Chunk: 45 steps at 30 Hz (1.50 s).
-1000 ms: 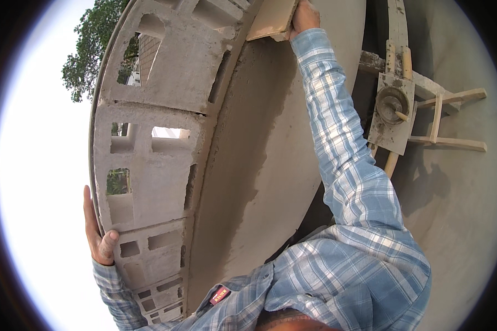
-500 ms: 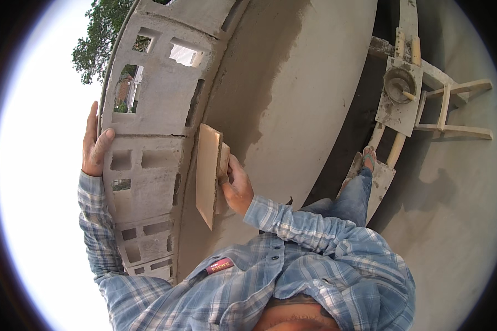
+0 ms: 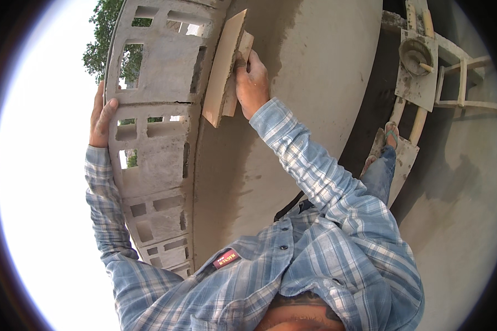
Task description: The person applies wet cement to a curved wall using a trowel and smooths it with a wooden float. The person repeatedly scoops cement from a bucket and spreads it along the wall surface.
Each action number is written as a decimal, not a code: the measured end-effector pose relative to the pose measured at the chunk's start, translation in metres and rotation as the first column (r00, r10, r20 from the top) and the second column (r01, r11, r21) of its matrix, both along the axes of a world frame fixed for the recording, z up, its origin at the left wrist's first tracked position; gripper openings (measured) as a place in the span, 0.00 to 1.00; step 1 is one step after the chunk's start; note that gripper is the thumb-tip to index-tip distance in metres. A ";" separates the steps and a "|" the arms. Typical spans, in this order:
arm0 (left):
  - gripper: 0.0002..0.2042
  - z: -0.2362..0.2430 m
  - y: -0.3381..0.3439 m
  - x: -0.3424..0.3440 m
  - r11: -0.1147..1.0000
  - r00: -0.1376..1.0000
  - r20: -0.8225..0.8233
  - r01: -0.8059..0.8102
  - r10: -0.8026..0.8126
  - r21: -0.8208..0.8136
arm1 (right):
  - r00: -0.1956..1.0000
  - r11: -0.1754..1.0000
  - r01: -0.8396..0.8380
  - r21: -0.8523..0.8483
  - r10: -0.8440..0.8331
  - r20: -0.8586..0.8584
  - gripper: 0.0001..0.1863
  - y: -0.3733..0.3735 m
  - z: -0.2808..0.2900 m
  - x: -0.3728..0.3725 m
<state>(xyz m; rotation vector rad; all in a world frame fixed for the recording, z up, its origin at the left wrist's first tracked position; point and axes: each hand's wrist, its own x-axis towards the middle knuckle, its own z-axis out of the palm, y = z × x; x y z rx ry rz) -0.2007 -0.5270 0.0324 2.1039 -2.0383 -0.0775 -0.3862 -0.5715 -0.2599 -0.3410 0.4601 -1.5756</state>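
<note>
My right hand [image 3: 253, 88] is closed around the grip of a wooden plastering float [image 3: 225, 69]. The float's long flat board stands edge-on to me, beside the line where the openwork concrete blocks [image 3: 163, 71] meet a darker, damp-looking band of plaster [image 3: 218, 165]. Whether the board touches the plaster cannot be made out. At the left, my left hand [image 3: 100, 118] rests over the outer edge of the blocks, thumb on the near face and fingers stretched along the far side, partly hidden. Nothing is held in it.
Paler smooth wall [image 3: 331, 60] lies right of the damp band. Farther right, a bucket [image 3: 416, 57] with a handle sticking out sits on a board [image 3: 419, 91] over poles. My sandalled foot [image 3: 391, 135] stands on another board [image 3: 406, 160]. A wooden ladder-like frame [image 3: 462, 83] is beyond.
My right hand has carried the float farther forward along the block edge, and that arm is more stretched out. My left hand still rests on the blocks' edge. The whole view has shifted slightly.
</note>
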 end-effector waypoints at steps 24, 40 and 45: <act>0.48 0.000 0.005 -0.005 0.998 0.998 -0.006 -0.067 0.067 0.014 | 0.940 0.932 -0.341 -0.122 0.342 -0.018 0.31 0.198 -0.016 0.030; 0.48 0.001 -0.002 0.006 1.000 0.999 0.051 0.003 -0.002 -0.013 | 1.000 1.000 -0.024 0.006 0.024 -0.007 0.17 0.037 -0.014 0.024; 0.48 0.002 0.000 0.008 1.000 1.000 -0.017 0.004 -0.004 0.011 | 0.989 0.985 -0.146 -0.091 0.141 -0.051 0.19 0.102 -0.010 0.035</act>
